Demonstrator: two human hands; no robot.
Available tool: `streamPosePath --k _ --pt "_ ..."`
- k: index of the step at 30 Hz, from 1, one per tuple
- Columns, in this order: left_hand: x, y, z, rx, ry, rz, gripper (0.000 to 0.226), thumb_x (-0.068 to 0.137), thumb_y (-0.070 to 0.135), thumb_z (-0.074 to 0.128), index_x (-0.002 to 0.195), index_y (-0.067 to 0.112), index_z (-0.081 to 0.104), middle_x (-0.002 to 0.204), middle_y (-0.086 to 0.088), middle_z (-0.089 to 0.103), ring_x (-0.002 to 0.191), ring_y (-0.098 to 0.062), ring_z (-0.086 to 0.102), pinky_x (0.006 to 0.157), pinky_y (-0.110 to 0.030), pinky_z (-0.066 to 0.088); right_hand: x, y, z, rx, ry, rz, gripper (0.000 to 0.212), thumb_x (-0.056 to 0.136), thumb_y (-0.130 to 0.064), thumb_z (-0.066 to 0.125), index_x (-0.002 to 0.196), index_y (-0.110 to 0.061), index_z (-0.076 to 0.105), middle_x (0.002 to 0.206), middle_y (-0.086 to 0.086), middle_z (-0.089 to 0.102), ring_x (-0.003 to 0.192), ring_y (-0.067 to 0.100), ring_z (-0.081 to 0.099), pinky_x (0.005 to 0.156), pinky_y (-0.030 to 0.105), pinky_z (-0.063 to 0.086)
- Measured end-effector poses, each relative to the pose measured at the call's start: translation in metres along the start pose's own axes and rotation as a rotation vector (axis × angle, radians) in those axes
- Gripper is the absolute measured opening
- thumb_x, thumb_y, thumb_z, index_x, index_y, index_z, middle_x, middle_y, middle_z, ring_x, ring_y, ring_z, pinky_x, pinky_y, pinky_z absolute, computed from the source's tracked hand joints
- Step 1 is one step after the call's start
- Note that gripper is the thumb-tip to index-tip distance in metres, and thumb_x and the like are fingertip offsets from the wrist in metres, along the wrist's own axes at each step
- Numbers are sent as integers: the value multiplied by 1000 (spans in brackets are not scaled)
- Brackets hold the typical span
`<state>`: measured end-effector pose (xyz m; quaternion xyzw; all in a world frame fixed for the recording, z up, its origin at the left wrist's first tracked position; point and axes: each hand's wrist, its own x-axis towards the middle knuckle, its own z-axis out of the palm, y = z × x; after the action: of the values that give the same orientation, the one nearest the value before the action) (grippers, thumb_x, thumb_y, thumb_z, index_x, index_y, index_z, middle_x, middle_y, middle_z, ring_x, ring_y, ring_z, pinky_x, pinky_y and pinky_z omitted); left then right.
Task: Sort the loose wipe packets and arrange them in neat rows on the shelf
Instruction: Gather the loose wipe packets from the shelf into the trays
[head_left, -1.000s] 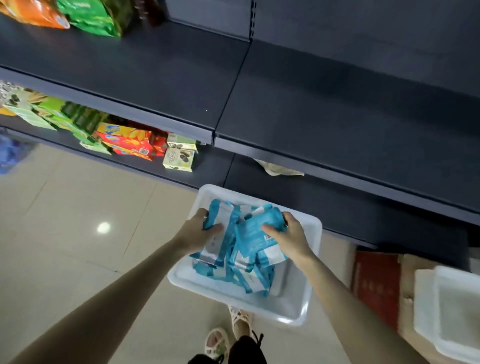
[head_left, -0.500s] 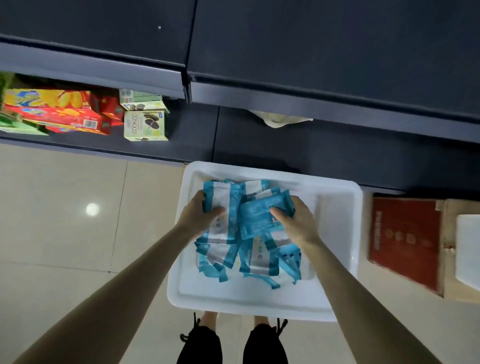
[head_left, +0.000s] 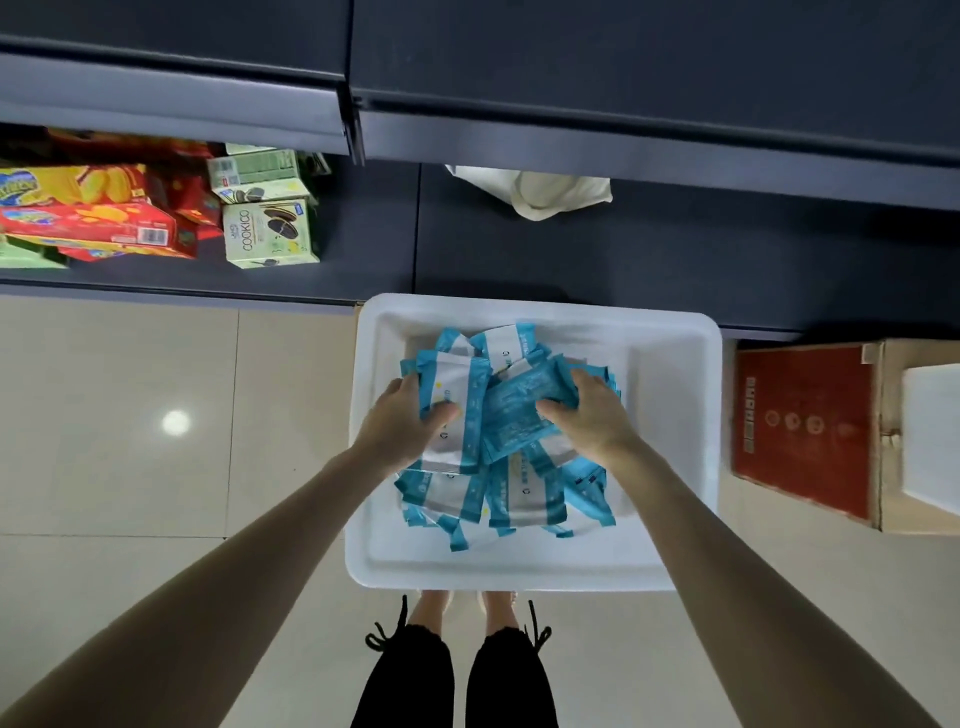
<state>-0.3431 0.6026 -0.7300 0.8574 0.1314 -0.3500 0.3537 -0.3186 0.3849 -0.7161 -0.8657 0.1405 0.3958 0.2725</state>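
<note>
Two hands over the white tub (head_left: 675, 525): my left hand (head_left: 397, 423) pinches one wipe packet (head_left: 451, 405) by its edge, my right hand (head_left: 595, 415) curls round another, both atop the loose pile (head_left: 519, 493) inside. Light, slick, squashy, I'd guess, so grip the flat faces.

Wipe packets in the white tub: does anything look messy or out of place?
The wipe packets lie heaped in the white tub, overlapping at all angles, not in rows. A crumpled white bag sits alone on the bottom shelf.
</note>
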Motion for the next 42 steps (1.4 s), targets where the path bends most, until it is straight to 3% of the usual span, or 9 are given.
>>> streamPosePath --k 4,7,11,21,27,31,42 --pt "-27 9 -13 198 -97 25 42 97 29 48 132 8 44 125 -10 55 109 -26 55 82 -30 46 -30 -6 -25 -121 -30 -12 45 90 -27 59 131 -12 48 128 10 51 111 25 52 94 36 45" --pt "-51 35 -36 354 -83 27 44 95 32 49 134 12 45 127 -10 54 114 -26 52 92 -39 46 -65 -17 -59 -169 18 -21 50 91 -29 58 137 -12 45 136 10 46 121 27 48 97 36 44" --pt "-91 89 -74 429 -47 140 45 95 34 50 134 13 45 133 -7 53 123 -24 49 98 -37 41 -122 -37 -117 -153 123 -82 46 92 -24 55 135 -12 45 137 10 47 122 24 47 94 30 39" --pt "-237 299 -143 534 292 619 51 93 39 54 138 19 42 133 -3 54 124 -24 46 100 -36 37 -302 -48 -291 -169 466 -291 46 93 -26 58 136 -13 46 138 6 44 121 25 48 100 35 42" --pt "-331 420 -123 552 438 809 54 95 40 50 142 20 34 139 -1 47 128 -20 39 105 -35 30 -401 -1 -399 -180 642 -395 48 94 -27 59 138 -14 44 137 5 40 121 26 47 97 35 44" --pt "-381 490 -94 563 528 848 53 94 42 51 140 20 37 136 -1 49 125 -20 41 102 -36 32 -453 43 -460 -230 742 -476 48 93 -28 60 136 -12 45 133 7 44 114 27 50 95 37 45" --pt "-442 637 -63 629 694 922 49 93 43 52 136 22 41 133 0 50 125 -19 41 103 -36 33 -511 110 -595 -259 882 -540 49 90 -27 62 135 -13 47 132 8 45 122 27 46 100 36 40"
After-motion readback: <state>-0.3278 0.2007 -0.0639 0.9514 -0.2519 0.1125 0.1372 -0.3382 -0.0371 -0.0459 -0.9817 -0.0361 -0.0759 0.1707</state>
